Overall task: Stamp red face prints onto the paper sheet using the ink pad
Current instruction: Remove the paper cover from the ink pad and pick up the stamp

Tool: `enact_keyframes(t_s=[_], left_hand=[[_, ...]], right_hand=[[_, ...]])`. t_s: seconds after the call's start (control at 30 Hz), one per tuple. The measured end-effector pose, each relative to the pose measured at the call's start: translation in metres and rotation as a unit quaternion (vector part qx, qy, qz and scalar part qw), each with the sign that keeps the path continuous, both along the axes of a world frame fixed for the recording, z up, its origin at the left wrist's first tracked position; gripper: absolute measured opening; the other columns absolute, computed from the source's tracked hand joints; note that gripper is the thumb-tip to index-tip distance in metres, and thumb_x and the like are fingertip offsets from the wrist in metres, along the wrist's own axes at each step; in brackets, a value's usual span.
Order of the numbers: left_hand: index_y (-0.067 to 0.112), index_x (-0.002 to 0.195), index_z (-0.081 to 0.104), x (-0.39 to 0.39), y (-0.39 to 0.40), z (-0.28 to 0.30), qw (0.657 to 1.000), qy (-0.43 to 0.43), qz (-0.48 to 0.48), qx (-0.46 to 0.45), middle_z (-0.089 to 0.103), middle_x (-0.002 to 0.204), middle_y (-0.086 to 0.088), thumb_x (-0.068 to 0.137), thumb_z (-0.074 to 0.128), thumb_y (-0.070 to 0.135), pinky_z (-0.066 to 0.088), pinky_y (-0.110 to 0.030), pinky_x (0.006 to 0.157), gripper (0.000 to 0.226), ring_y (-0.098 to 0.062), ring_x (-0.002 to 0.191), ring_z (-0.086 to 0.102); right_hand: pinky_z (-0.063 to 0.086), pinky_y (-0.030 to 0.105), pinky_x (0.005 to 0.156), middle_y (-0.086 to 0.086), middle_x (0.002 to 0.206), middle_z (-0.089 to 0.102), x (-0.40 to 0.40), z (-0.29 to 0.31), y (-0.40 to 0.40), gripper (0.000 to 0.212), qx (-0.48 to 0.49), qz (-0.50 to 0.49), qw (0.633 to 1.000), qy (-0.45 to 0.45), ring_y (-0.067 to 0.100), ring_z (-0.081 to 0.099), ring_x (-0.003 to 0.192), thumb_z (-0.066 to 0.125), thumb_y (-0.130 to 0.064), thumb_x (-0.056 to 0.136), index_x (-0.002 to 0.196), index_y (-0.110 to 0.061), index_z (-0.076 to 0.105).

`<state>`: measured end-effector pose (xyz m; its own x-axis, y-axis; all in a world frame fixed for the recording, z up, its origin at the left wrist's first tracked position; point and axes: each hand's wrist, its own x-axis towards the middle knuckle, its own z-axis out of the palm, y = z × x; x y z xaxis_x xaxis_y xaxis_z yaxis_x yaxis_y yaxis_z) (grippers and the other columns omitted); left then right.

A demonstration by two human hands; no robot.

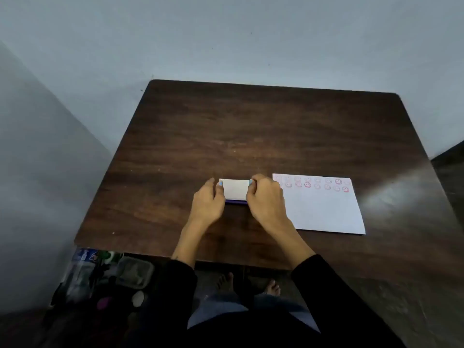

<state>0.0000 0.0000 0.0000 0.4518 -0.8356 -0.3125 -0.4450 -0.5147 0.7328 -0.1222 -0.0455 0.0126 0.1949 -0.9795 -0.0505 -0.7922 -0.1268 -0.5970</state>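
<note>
The ink pad [235, 190] is a small flat box with a white lid and a purple base, lying on the dark wooden table [251, 136] near the middle front. My left hand [209, 203] grips its left end and my right hand [266, 199] grips its right end, thumbs on the lid's upper corners. The white paper sheet [324, 212] lies just right of my right hand, with two rows of red face prints along its far edge. No stamp is visible.
Light grey walls stand behind and to the left of the table. On the floor at the lower left lie bottles, a lidded container [134, 272] and other clutter. My feet and knees show under the table's front edge.
</note>
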Motion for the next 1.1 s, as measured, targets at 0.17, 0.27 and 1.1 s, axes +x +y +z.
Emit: enact_keyframes(t_s=[0.17,0.27,1.1], left_hand=[[0.005,0.12,0.057,-0.007,0.001,-0.009,0.999,0.009,0.001,-0.046,0.064,0.119,-0.014,0.101,0.035,0.02,0.033,-0.019,0.077,0.032,-0.029,0.113,0.056],[0.004,0.122,0.056,-0.011,-0.001,-0.009,0.998,0.014,0.02,-0.06,0.064,0.12,-0.015,0.101,0.035,0.021,0.03,-0.015,0.073,0.033,-0.027,0.112,0.056],[0.01,0.108,0.064,-0.013,-0.009,-0.002,0.984,0.041,0.156,-0.082,0.067,0.109,-0.011,0.101,0.027,0.04,0.046,-0.037,0.09,0.048,-0.027,0.105,0.059]], right_hand=[[0.045,0.037,0.071,0.021,0.103,0.064,0.003,-0.014,0.004,0.023,0.014,-0.004,0.999,0.044,0.038,0.06,0.093,0.042,-0.011,0.092,0.103,0.001,0.058],[0.046,0.038,0.071,0.022,0.103,0.062,0.004,-0.019,0.004,0.021,0.015,-0.012,0.998,0.059,0.037,0.061,0.09,0.042,-0.011,0.093,0.099,0.001,0.058],[0.046,0.035,0.069,0.018,0.105,0.065,0.014,-0.014,-0.001,0.028,-0.024,0.01,0.999,0.038,0.034,0.061,0.094,0.045,-0.016,0.091,0.112,-0.002,0.057]])
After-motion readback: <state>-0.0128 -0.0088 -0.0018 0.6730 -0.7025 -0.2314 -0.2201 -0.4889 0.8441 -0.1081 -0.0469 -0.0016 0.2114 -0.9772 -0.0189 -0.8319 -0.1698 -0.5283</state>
